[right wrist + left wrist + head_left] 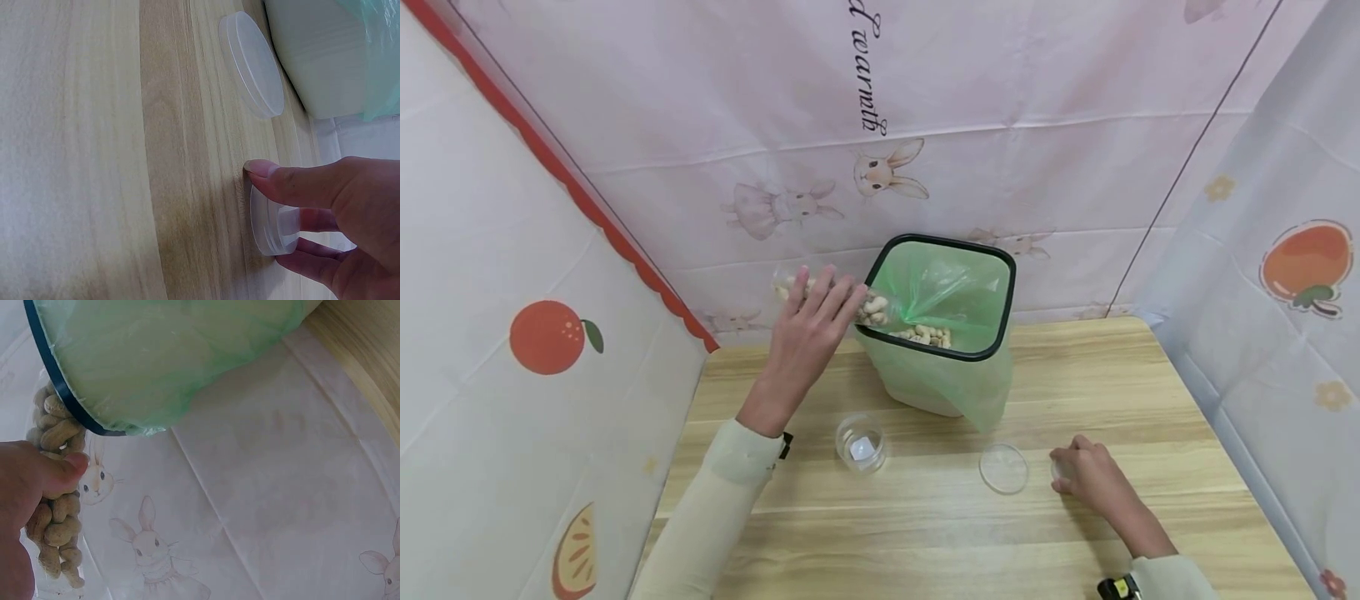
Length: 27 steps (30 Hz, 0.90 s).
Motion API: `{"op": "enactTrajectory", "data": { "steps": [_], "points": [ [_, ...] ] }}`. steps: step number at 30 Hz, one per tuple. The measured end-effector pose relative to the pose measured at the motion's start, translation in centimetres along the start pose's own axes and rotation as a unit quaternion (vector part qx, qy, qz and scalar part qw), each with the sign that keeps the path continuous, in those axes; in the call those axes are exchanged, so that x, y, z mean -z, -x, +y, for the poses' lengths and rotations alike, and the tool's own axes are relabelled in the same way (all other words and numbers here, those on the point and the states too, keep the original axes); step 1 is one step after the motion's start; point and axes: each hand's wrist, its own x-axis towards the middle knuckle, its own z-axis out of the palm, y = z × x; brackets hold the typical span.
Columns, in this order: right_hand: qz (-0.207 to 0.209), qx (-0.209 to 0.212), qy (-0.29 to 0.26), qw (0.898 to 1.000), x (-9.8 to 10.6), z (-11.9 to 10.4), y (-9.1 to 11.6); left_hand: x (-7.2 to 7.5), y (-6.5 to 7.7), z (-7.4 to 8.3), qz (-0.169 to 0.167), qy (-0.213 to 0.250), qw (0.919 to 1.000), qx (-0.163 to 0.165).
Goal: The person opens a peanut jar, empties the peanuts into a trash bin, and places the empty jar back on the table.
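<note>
My left hand (805, 333) grips a clear jar of peanuts (877, 308), tilted nearly sideways with one end at the left rim of a waste bin (973, 356). In the left wrist view, shelled-on peanuts (59, 525) fill much of the jar, and my thumb lies across it. More peanuts (928, 335) lie inside the bin on its green liner (962, 283). Over on the right, my right hand (1093, 479) pinches a small clear plastic lid (265, 222) at the tabletop, thumb on one side and fingers on the other.
A larger clear round lid (1003, 468) lies between the bin and my right hand. Left of it stands an open clear jar (861, 444) with something small and white in it. The wooden table (925, 542) meets printed cloth walls (775, 125) at the back and sides.
</note>
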Motion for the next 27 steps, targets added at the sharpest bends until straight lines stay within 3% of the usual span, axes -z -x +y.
{"op": "enactTrajectory", "data": {
  "steps": [6, 14, 27],
  "points": [
    [-0.005, -0.002, -0.002, 1.000, 0.06, -0.03, -0.02, 0.03, -0.26, 0.06, 0.006, 0.006, 1.0000, 0.003],
    [-0.001, 0.000, 0.001, 1.000, 0.10, -0.03, 0.06, 0.19, -0.27, -0.15, -0.022, 0.018, 0.9996, 0.002],
    [0.004, 0.004, 0.006, 1.000, 0.09, 0.06, 0.05, 0.05, -0.53, -0.61, -0.006, -0.044, 0.9984, -0.034]
  ]
}}
